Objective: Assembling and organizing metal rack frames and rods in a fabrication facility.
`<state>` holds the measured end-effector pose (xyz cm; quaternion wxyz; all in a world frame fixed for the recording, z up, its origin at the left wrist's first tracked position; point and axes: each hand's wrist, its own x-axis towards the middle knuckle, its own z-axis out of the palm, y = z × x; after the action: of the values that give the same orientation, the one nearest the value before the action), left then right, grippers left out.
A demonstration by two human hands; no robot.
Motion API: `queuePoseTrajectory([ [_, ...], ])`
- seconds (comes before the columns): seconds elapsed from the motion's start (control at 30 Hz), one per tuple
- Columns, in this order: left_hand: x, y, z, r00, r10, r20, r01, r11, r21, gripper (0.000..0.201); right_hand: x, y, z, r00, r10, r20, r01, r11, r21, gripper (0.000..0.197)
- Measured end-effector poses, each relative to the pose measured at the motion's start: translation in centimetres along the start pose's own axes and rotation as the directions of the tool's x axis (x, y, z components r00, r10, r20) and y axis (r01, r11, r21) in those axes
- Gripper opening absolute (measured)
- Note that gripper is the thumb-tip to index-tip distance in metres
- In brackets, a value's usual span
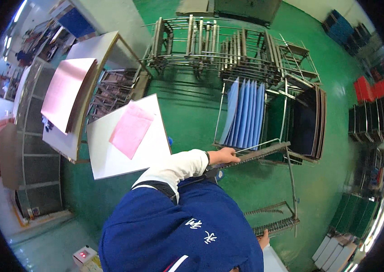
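Note:
My left hand (225,155) is closed on one end of a slotted rail of a metal rack frame (264,153). At the frame's nearer toothed rail, my right hand (263,239) grips the end, partly hidden by my blue clothing. A thin metal bar joins the two rails on the far right side. Just beyond my left hand, several blue sheets (244,113) stand upright in a wire rack. Dark panels (307,120) stand in another rack to the right of them.
To my left, a white tabletop (99,140) bears a pink sheet (133,124). Farther left, a workbench (90,50) carries a stack of pale pink boards (67,88). Several empty metal racks (201,43) line the far side. Red pieces (373,89) top racks at the right.

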<state>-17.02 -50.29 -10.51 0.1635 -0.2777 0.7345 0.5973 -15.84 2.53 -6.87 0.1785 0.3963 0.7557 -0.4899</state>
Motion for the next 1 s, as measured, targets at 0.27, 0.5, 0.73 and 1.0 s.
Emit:
queuePoseTrajectory([
  [0.27,0.3,-1.0,-1.1,0.999,0.014,-0.029,-0.014,1.0,-0.001,0.043,0.6,-1.8,0.9,0.988,-0.074,-0.137,0.045,0.978,-0.203,0.041],
  [0.5,0.4,-2.4,-5.6,0.993,0.044,-0.109,-0.058,0.991,-0.125,0.051,-3.2,-6.7,5.1,0.91,-0.34,-0.239,0.255,0.911,-0.324,0.037],
  [0.73,4.2,0.1,-13.4,0.981,-0.043,-0.188,-0.034,0.92,-0.39,0.052,-8.3,-19.0,13.7,0.756,-0.604,-0.251,0.514,0.786,-0.345,0.036],
  [1.0,5.3,0.5,-26.1,0.95,-0.041,-0.31,-0.15,0.81,-0.566,0.039,-10.6,-30.0,24.7,0.709,-0.702,-0.067,0.694,0.711,-0.114,0.035],
])
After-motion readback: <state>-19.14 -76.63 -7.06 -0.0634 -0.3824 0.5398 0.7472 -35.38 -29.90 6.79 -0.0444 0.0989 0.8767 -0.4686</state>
